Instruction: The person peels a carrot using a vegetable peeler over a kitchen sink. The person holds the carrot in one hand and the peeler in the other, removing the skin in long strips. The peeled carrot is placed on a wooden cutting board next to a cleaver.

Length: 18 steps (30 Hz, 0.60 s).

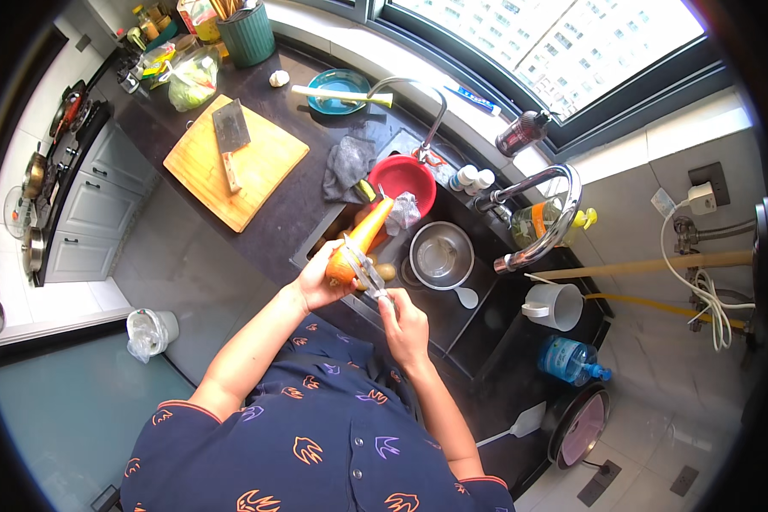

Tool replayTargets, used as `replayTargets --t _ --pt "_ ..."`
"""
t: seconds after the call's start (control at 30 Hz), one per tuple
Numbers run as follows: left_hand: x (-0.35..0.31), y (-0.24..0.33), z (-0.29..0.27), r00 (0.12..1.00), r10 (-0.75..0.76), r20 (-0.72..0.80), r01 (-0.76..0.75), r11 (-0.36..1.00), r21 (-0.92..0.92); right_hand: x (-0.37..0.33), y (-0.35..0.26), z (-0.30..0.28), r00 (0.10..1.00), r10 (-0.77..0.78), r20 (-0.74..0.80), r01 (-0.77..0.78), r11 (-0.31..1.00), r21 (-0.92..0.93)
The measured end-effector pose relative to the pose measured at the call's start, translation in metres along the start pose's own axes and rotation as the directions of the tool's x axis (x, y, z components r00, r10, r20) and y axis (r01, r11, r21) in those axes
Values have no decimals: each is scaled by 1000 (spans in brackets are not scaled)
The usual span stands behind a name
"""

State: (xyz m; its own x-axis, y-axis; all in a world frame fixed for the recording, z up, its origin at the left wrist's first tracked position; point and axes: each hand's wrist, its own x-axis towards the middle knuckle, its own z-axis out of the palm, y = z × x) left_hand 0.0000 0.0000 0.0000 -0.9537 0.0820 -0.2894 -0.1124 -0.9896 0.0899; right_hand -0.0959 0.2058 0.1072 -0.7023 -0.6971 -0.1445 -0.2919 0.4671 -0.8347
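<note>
My left hand (316, 282) is wrapped round the thick end of a large orange carrot (369, 229), whose narrow end points up and away over the sink. In my right hand (406, 328) is a metal peeler (363, 269), its head lying against the thick part of the carrot, close to my left fingers. Below, inside the dark sink (478, 317), stands a round metal bowl (441, 271). A white spoon-shaped end (467, 297) sticks out beside that bowl. Several roundish vegetables lie partly hidden under the carrot and my hands.
Left of the sink, a cleaver (232, 132) lies on a wooden cutting board (269, 162). A red basin (418, 198), a grey cloth (348, 166) and a curved faucet (572, 192) stand around the sink. A white mug (559, 307) and a blue bottle (565, 360) are at the right.
</note>
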Motion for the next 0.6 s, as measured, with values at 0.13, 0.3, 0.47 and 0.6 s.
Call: replayTargets --t 0.13,0.3,0.47,0.6 --pt "-1 -10 42 958 152 -244 -100 972 213 10 -8 -3 997 -69 -32 65 992 -109" --pt "-14 -8 55 958 125 -260 -121 992 32 10 -16 5 993 -117 23 119 987 -111" --pt "-16 -7 56 993 92 -79 -94 995 -19 5 -13 12 984 -173 45 177 978 -108" --pt "-16 -6 52 995 88 -53 -90 995 -38 3 -12 19 977 -207 44 211 969 -130"
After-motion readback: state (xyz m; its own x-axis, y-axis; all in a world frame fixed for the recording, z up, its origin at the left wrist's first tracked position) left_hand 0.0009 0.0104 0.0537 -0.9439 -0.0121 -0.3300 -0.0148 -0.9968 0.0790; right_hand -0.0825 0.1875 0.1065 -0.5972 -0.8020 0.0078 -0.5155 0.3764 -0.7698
